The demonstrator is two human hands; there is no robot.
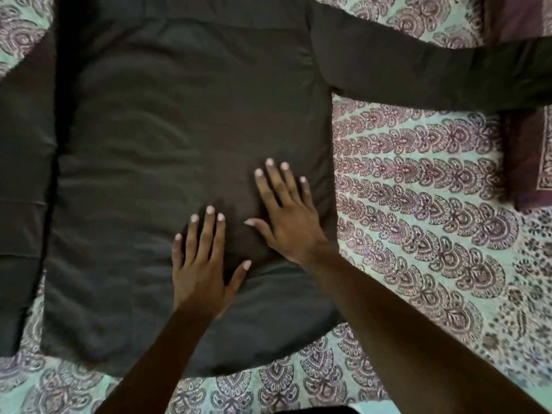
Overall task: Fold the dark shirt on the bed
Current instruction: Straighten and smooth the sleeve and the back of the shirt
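Observation:
The dark shirt (167,138) lies spread flat on the bed, its hem toward me. One long sleeve (418,73) stretches out to the right; the other sleeve (21,204) lies along the left side. My left hand (203,264) rests palm down on the lower middle of the shirt, fingers spread. My right hand (286,210) presses flat on the cloth just to the right and a little farther away, near the shirt's right edge. Neither hand grips the fabric.
The bed is covered by a pale green sheet (418,219) printed with purple paisley rows. A maroon pillow (528,150) lies at the right edge, partly under the end of the outstretched sleeve.

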